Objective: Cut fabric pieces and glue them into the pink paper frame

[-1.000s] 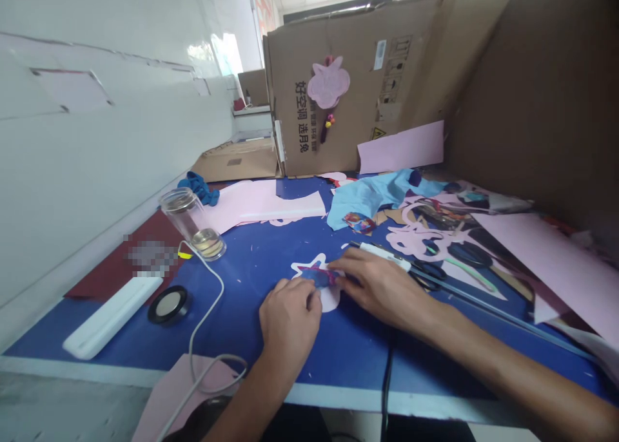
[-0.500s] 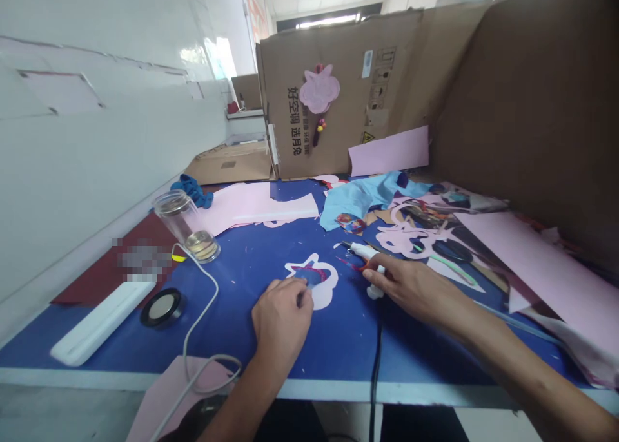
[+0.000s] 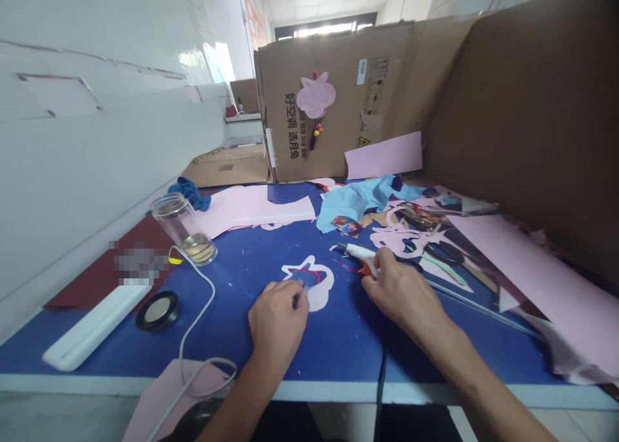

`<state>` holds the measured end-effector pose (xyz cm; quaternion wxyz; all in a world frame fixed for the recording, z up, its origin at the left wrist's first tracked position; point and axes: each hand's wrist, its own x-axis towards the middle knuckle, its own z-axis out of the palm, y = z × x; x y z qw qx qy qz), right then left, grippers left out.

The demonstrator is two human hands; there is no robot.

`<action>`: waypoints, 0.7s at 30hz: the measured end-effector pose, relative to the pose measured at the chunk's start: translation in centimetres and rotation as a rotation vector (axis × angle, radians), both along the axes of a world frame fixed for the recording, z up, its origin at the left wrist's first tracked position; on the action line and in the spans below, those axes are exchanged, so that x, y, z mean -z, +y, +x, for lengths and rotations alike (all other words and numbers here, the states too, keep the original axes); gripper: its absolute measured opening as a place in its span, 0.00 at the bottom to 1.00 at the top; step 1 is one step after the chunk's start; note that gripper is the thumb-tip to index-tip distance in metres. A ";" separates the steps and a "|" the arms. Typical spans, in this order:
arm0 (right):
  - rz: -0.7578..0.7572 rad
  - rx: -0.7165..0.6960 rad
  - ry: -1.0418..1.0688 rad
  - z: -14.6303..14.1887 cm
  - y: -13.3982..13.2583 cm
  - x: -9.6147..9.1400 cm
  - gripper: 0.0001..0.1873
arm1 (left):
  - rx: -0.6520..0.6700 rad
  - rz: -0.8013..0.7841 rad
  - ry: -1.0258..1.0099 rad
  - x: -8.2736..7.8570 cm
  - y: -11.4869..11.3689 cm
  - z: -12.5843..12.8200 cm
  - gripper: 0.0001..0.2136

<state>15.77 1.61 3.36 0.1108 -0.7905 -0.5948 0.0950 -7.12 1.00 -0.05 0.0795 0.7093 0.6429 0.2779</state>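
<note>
A blue-topped work table [image 3: 203, 339] runs along a white tiled wall [image 3: 97, 139], and a brown cardboard partition [image 3: 333, 100] stands along its far edge, with a pink flower-shaped ornament [image 3: 316, 95] hanging on it. Another cardboard panel [image 3: 522, 107] closes off the right side. A long pink foam sheet [image 3: 532, 281] lies at the right, a paler pink sheet [image 3: 251, 210] lies at the far left, and a crumpled light-blue cloth [image 3: 358, 200] sits at the far middle beside tangled pink cut-out scraps [image 3: 399, 239].

Nearer the left edge are a clear glass tumbler [image 3: 184, 230] holding some liquid, a white bar [image 3: 94, 327] and a black-ringed round disc [image 3: 158, 311]. Black-handled scissors [image 3: 445, 254] lie to the right of the hands.

The left hand [image 3: 278, 319] rests curled on the near edge of a pale pink foam cut-out [image 3: 319, 298] with a blue and red piece on it; whether it pinches anything cannot be told. The right hand [image 3: 401, 294] is closed around a white corded tool [image 3: 358, 251] with an orange tip, just beside the cut-out.
</note>
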 end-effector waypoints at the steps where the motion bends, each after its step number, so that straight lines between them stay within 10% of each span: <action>1: 0.049 0.006 0.020 0.1 -0.3 0.1 0.09 | 0.003 0.001 -0.001 0.0 0.0 0.0 0.11; 5: 0.281 0.039 0.240 0.7 -2.1 0.3 0.06 | 0.002 -0.009 0.001 -0.1 -0.2 0.1 0.11; 10: 0.467 0.149 1.015 1.1 -4.7 0.3 0.22 | 0.003 -0.020 -0.002 -0.4 -0.4 0.2 0.11; 16: 0.123 0.266 1.939 1.5 -6.4 -0.1 0.25 | -0.001 -0.019 0.004 -0.4 -0.3 0.2 0.11; 21: -0.110 0.104 2.112 1.3 -6.2 -1.2 0.17 | -0.006 -0.005 -0.001 -0.4 -0.4 0.1 0.11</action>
